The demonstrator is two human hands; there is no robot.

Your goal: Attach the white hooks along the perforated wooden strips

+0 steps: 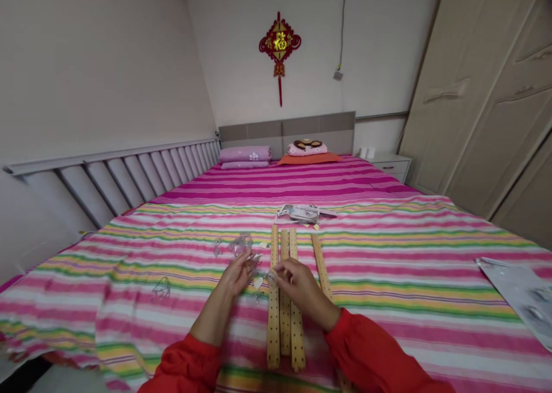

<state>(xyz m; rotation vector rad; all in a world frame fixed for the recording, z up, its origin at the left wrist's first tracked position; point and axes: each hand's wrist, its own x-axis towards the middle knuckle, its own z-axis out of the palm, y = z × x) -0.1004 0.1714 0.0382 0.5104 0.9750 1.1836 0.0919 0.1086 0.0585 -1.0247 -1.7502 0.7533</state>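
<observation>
Wooden strips with rows of small holes (pixel 273 318) lie lengthwise on the striped bedsheet, three of them side by side. Over them, my right hand (pixel 297 283) is closed in a pinch on a small clear plastic bag (pixel 271 276); its contents are too small to make out. My left hand (pixel 239 273) is to the left of the strips, palm turned inward and fingers apart, near crumpled clear plastic (pixel 240 243). Between the hands lies a small pale label-like piece (pixel 258 282). Another holed strip (pixel 321 263) rests apart on the right, partly behind my right arm.
Beyond the strips lies a plastic packet (pixel 302 213) with a dark pointed item. A tangle of thin wire or clear plastic (pixel 161 289) is on the left. At the far right is a flat plastic package (pixel 521 295). A slatted rail (pixel 129 180) borders the bed; folded bedding (pixel 245 154) sits by the headboard.
</observation>
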